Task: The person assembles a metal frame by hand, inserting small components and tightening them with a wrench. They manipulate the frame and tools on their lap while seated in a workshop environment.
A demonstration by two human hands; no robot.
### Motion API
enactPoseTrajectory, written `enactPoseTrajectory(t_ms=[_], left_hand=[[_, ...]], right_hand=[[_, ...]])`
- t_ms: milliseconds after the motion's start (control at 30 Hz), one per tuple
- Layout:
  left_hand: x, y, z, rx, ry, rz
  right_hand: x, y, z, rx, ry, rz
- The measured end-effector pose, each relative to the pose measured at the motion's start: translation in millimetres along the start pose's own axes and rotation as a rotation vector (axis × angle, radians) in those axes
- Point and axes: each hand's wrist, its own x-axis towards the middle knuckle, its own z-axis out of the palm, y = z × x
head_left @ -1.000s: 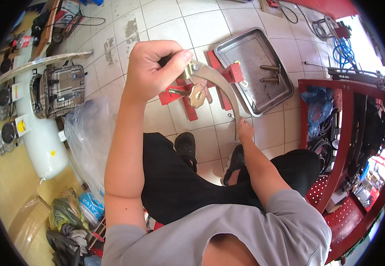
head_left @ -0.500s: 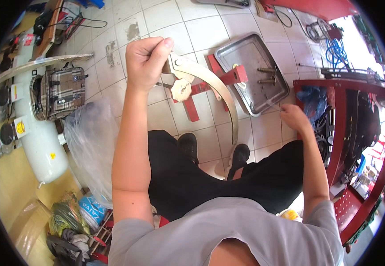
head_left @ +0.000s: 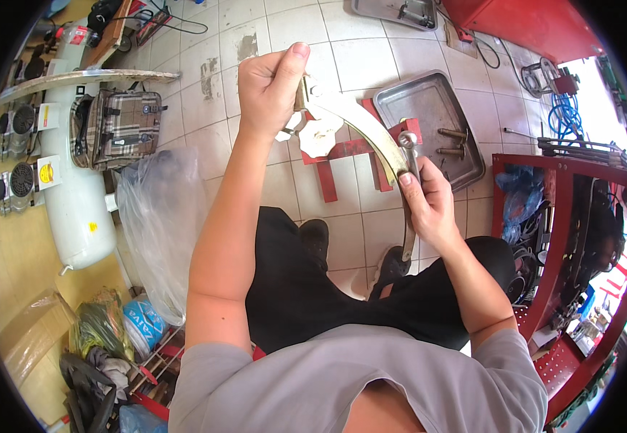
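Above a red metal frame, the left hand grips a curved brassy bar, the right hand a silver ring wrench — likely positioning, needing steadiness next.

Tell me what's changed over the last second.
The right hand, first on the lower part of the curved metal bar, let go and swung out rightward; now it is back at the bar, holding a wrench too. The left hand still grips the bar's upper end; the metal tray stays on the floor.
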Motion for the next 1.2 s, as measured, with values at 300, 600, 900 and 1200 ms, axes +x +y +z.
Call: enactPoseTrajectory(t_ms=[300,600,900,1200], left_hand=[[0,7,5,-0.059,-0.034,0.025],[0,15,13,-0.036,-0.208,0.038],[-4,26,24,-0.113,-0.281,0.046],[-5,28,26,-0.173,-0.296,0.02]], right_hand=[[-15,7,12,0.095,0.012,-0.107],[50,-95,-52,-0.649,-0.242,-0.615],[100,-134,-47,-0.767,-0.597,-0.59],[113,-153,-45,-1.028,-0.587,-0.753]])
